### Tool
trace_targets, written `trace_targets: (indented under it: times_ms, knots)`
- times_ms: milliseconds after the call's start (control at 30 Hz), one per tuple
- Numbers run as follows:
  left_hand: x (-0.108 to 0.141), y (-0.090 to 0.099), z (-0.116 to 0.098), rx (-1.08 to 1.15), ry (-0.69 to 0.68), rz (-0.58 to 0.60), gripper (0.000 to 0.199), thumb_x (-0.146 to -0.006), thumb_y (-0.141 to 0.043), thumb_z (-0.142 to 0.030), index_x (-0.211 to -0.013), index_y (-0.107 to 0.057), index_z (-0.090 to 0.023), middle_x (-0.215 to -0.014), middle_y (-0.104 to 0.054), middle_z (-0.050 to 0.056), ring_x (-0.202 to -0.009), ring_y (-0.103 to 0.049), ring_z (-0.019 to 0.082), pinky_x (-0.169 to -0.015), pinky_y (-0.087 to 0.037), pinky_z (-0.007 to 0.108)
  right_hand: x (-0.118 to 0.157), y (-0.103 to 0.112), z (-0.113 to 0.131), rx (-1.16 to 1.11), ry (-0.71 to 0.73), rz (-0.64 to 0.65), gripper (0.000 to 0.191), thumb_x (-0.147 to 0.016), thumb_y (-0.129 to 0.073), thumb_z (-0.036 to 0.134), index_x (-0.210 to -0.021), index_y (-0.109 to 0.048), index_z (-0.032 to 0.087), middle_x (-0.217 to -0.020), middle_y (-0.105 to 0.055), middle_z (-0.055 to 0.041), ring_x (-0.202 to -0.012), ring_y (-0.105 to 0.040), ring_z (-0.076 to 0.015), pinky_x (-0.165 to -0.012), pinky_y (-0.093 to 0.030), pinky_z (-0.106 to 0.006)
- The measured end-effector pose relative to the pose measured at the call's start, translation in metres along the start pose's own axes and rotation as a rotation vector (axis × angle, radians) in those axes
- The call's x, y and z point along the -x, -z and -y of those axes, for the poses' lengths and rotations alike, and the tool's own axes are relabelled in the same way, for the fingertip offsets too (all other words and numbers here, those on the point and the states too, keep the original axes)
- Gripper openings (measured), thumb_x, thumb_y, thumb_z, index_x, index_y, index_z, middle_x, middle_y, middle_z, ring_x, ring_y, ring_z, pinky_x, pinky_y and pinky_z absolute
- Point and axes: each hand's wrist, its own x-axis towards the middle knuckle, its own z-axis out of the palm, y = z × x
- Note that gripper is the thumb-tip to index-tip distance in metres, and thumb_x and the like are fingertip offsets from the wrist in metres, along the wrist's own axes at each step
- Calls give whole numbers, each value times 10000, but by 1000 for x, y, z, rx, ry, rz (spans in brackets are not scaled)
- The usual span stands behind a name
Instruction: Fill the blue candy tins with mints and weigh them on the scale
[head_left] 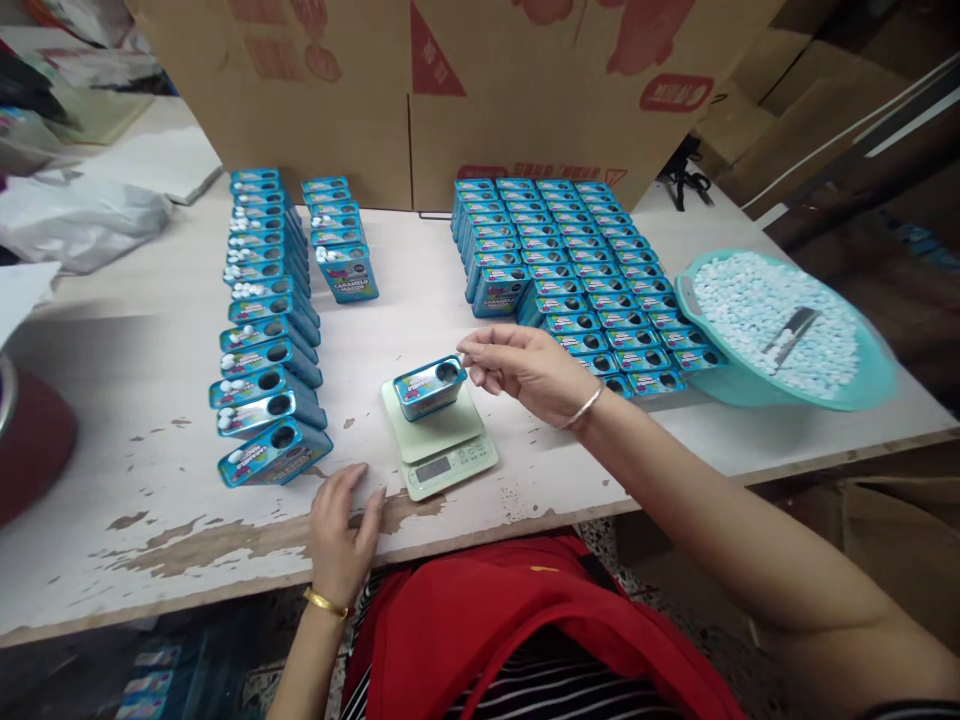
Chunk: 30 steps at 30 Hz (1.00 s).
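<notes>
A blue candy tin [426, 388] with a round dark hole in its top sits on a pale green kitchen scale [448, 440]. My right hand [536, 372], a bracelet at its wrist, is beside the tin's hole with thumb and fingers pinched together. Whatever may be between those fingertips is too small to make out. On the table's front edge rests my left hand [341, 530], fingers apart and holding nothing. It lies between the scale and the nearest tin [276, 452] of the left row.
Blue tins with white candies on top form a left row [259, 290] and a shorter row [346, 270]. A block of tins [577, 260] stands right, beside a turquoise basin [697, 300] of white candies holding a scoop [791, 335]. Behind is a large cardboard box [337, 130].
</notes>
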Motion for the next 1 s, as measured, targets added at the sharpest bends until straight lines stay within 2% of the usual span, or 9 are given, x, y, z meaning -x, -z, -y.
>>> trace_targets:
  times_ms: [100, 233, 333, 400, 467, 533, 633, 800, 1000]
  knots:
    - [-27, 2, -12, 127, 48, -48, 516, -799, -631, -364, -1259, -465, -200, -1177, -561, 104, -1105, -531, 227, -958, -436, 412, 15, 4, -20, -232, -67, -109, 256, -713, -735, 324, -791, -625, 106, -718, -606, -15, -574, -540, -59, -452, -378, -150]
    - [-82, -13, -25, 264, -11, 49, 852, -695, -723, -451, -1393, -302, -203, -1333, -485, 129, -1223, -478, 258, -1038, -384, 440, 32, -2, -54, -471, -267, -224, 249, -844, -614, 335, -840, -630, 87, -752, -613, -44, -590, -563, -67, -485, -424, -151]
    - [-116, -26, -32, 338, -40, 171, 677, -736, -681, -447, -1304, -422, -185, -1192, -598, 101, -1069, -586, 227, -933, -465, 388, 37, -9, -69, -599, -344, -261, 282, -918, -504, 333, -871, -616, 79, -715, -594, -39, -552, -540, -61, -455, -393, -143]
    - [-129, -27, -40, 302, -163, 205, 457, -793, -619, -369, -1200, -513, -192, -1071, -650, 72, -951, -619, 202, -852, -490, 358, 36, -13, -72, -670, -352, -255, 310, -923, -490, 368, -864, -602, 85, -667, -569, -26, -519, -511, -61, -426, -359, -145]
    - [-136, -18, -51, 138, -397, 182, 374, -803, -578, -262, -1173, -544, -221, -1088, -650, 61, -975, -602, 209, -894, -460, 387, 34, -16, -70, -738, -325, -251, 307, -911, -503, 396, -852, -584, 106, -635, -552, -10, -491, -490, -69, -401, -332, -157]
    - [-138, -7, -63, -82, -625, 121, 422, -786, -563, -182, -1201, -543, -256, -1168, -626, 56, -1055, -564, 226, -980, -392, 433, 31, -18, -67, -800, -278, -274, 272, -915, -486, 382, -862, -567, 128, -617, -539, 7, -463, -474, -78, -378, -309, -170]
    - [-136, 7, -73, -284, -803, 23, 451, -790, -554, -139, -1220, -542, -275, -1157, -636, 51, -1064, -555, 223, -1017, -345, 436, 26, -22, -64, -862, -286, -313, 228, -919, -459, 342, -837, -536, 144, -574, -502, 28, -429, -451, -82, -356, -283, -173]
    - [-130, 10, -70, -312, -801, -73, 513, -780, -574, -146, -1262, -520, -315, -1139, -647, 47, -1059, -564, 221, -996, -346, 424, 22, -26, -62, -917, -336, -307, 202, -918, -417, 260, -774, -503, 147, -559, -488, 30, -413, -452, -80, -341, -257, -171]
    - [-123, 7, -66, -309, -782, -77, 520, -776, -555, -148, -1266, -516, -317, -1133, -647, 51, -1051, -565, 219, -990, -338, 426, 26, -22, -64, -940, -326, -247, 161, -880, -504, 278, -786, -499, 147, -579, -498, 39, -425, -446, -66, -348, -265, -163]
